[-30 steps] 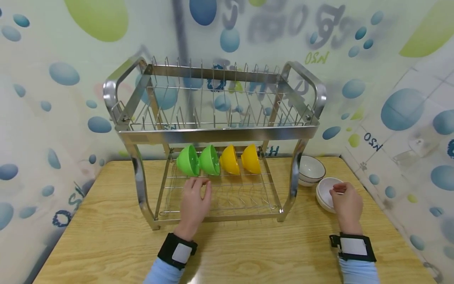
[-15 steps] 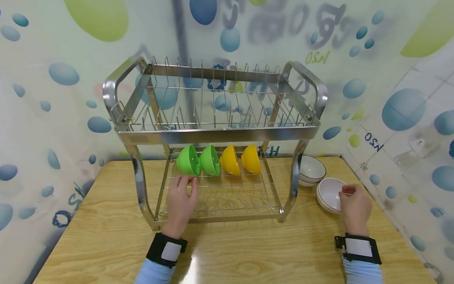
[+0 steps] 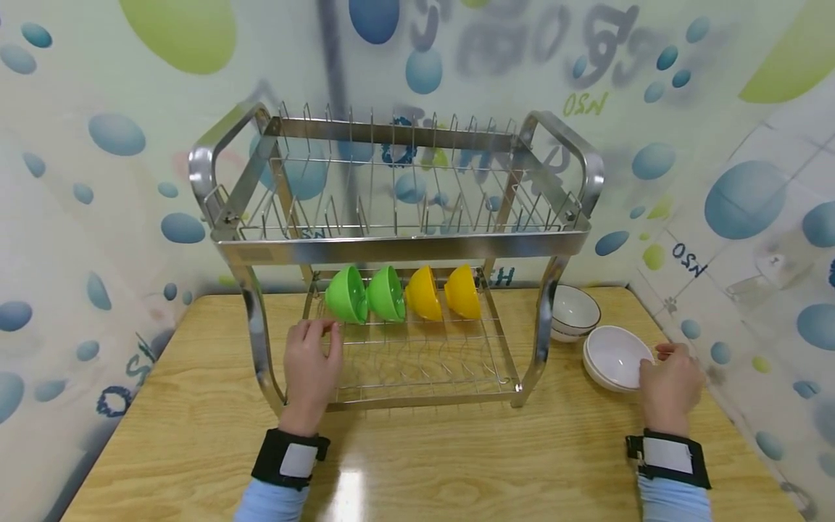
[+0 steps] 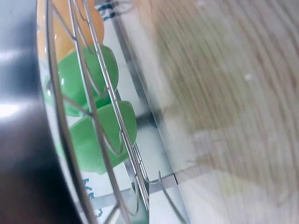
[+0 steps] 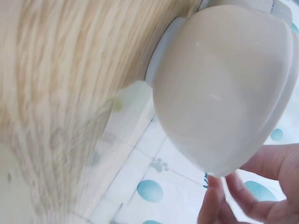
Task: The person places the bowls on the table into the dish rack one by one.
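My left hand [image 3: 312,373] is over the left front of the rack's lower tier, fingers loosely bent and holding nothing. Just beyond it, a green bowl [image 3: 344,296] stands on edge, with a second green bowl [image 3: 385,295] beside it. Both green bowls also show through the wires in the left wrist view, where the hand is out of sight. My right hand [image 3: 672,388] is at the right side of a white bowl [image 3: 616,357], its thumb right at the rim and fingers bent. In the right wrist view that bowl [image 5: 219,88] hides part of the fingers [image 5: 212,200].
The two-tier metal dish rack [image 3: 404,250] stands against the patterned wall. Two yellow bowls [image 3: 462,293] are on its lower tier, right of the green ones. Behind the white bowl sits a dark-rimmed bowl [image 3: 572,312]. Everything is on a wooden table [image 3: 457,464].
My left hand has moved left along the front of the rack. My right hand has moved right, from over the white bowl to its right rim. The bowls have stayed in place.
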Action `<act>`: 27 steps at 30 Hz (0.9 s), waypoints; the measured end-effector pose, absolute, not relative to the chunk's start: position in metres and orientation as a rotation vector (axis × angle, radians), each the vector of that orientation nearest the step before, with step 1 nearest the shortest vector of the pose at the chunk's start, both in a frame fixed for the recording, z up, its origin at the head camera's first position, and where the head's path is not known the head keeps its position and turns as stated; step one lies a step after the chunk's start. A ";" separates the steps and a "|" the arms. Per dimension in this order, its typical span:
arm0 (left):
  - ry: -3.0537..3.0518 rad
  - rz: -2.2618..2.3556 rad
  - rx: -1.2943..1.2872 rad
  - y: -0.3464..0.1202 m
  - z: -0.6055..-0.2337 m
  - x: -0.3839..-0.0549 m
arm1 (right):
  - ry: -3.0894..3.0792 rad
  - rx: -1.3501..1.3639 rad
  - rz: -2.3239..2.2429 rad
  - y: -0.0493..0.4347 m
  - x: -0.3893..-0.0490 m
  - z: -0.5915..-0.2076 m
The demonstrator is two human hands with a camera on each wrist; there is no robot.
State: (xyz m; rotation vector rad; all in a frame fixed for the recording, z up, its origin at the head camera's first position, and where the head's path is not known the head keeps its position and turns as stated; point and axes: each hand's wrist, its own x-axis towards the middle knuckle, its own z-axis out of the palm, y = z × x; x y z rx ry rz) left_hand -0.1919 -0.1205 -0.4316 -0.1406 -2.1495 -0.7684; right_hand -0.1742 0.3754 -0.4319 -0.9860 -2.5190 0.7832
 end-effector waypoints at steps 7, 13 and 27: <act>-2.150 -0.761 -0.114 -0.126 -0.431 -0.193 | -2.657 -1.061 0.786 0.384 -0.172 -0.435; -2.179 -0.780 -0.092 -0.128 -0.432 -0.193 | -2.728 -1.023 0.788 0.386 -0.173 -0.439; -2.203 -0.804 -0.073 -0.128 -0.433 -0.192 | -2.752 -0.966 0.701 0.379 -0.173 -0.435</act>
